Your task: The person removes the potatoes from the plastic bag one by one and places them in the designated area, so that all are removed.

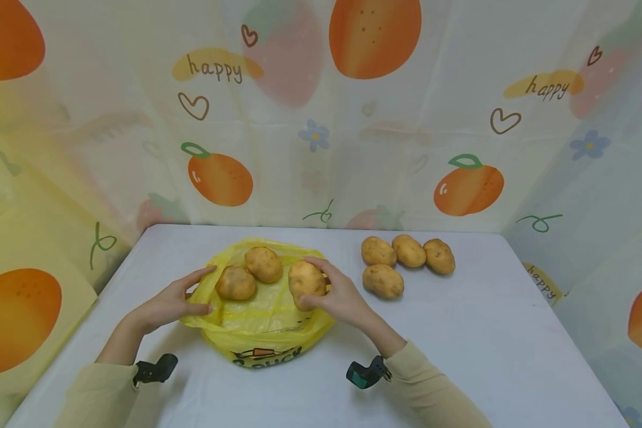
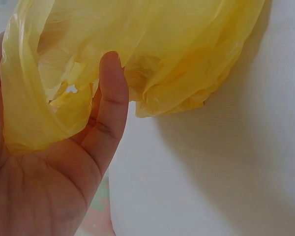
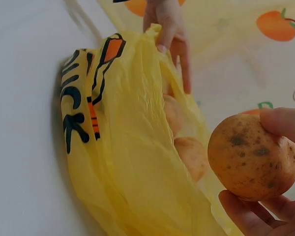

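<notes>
My right hand (image 1: 345, 297) grips a potato (image 1: 305, 282) between thumb and fingers, at the right side of the mouth of a yellow plastic bag (image 1: 267, 345). Dark spots mark this potato in the right wrist view. Two more potatoes, one at the left (image 1: 236, 283) and one behind it (image 1: 263, 264), lie inside the bag. At the bag's left edge, my left hand (image 1: 166, 304) holds the rim, thumb and fingers spread along it. In the left wrist view, a fold of yellow plastic (image 2: 44, 123) passes across the left palm.
Several loose potatoes (image 1: 383, 281) sit close together on the white-covered table (image 1: 460, 333), right of the bag and toward the back. A fruit-printed curtain (image 1: 374, 137) hangs behind the table and along both sides. Each wrist carries a small dark camera (image 1: 368, 373).
</notes>
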Tool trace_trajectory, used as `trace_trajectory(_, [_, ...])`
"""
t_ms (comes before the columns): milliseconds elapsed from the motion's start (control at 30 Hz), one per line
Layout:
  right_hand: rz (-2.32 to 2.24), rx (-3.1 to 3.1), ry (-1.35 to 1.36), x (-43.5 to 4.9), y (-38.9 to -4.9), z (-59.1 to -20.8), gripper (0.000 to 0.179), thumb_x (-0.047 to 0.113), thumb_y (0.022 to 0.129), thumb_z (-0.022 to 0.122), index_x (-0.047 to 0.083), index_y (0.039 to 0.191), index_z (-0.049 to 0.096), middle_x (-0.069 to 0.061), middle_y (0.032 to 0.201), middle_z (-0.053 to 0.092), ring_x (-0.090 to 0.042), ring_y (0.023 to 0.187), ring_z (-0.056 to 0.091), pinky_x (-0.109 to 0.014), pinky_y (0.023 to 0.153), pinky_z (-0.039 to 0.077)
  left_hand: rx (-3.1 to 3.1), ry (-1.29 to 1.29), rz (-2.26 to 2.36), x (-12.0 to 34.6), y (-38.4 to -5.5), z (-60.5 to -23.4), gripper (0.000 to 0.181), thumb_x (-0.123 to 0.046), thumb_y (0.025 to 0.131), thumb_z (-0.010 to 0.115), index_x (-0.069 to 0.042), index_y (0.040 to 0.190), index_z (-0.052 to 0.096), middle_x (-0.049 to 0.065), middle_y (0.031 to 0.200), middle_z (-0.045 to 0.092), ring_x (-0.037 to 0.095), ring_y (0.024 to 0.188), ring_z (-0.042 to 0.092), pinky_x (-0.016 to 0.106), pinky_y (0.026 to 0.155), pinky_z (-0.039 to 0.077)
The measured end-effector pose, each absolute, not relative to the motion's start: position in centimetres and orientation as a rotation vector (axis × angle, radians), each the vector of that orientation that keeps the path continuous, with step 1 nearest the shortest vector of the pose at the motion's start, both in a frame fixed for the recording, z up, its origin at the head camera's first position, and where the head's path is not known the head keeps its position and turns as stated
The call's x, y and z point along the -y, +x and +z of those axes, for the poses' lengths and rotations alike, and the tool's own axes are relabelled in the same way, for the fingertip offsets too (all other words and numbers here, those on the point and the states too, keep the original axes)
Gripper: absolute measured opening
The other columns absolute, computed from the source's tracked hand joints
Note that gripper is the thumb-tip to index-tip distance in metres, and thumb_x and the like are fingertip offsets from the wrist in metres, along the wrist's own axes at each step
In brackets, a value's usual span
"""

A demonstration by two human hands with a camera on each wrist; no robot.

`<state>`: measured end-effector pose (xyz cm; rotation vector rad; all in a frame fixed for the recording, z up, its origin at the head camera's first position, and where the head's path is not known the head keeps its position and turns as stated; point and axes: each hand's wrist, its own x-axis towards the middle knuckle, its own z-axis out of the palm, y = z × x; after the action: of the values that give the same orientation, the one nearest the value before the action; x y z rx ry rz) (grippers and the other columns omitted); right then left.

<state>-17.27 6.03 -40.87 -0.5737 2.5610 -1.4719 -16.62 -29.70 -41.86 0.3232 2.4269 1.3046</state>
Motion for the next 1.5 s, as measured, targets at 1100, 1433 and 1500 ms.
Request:
trace_trajectory(1100, [-1.5,-2.728,-0.243,-17.4,-16.8,-41.8,0.072,0.03,0.078,0.073,0.032,0.139,0.035,-0.01,0.135,0.042,-0.029,0.104,0.049,-0.033,0.078,0.043,-2.451,0.349,1.277,29.9,-16.2,-41.3,0.087,-0.025,0.08,0.071,-0.016,0.148,0.018,0.018,0.153,0.008,0.042,0.132,0.022,0.047,0.092,0.039])
trace_trajectory(1433, [-1.589,-2.71,-0.137,-20.7,-16.7,-42.7,0.076,0.03,0.08,0.071,0.028,0.143,0.029,-0.011,0.129,0.044,-0.028,0.102,0.049,-0.031,0.076,0.045,-2.444,0.357,1.286,29.9,-16.2,-41.2,0.086,-0.024,0.08,0.07,-0.015,0.148,0.018,0.017,0.153,0.008,0.042,0.132,0.024,0.044,0.092,0.04])
trace_trajectory(1500, [-1.588,-2.715,-0.118,-21.4,-16.7,-42.8,0.076,0.03,0.081,0.071,0.027,0.144,0.028,-0.013,0.13,0.043,-0.029,0.102,0.049,-0.03,0.074,0.046,-2.446,0.356,1.283,29.9,-16.2,-41.2,0.086,-0.025,0.08,0.07,-0.016,0.148,0.018,0.018,0.153,0.008,0.042,0.132,0.023,0.046,0.092,0.039])
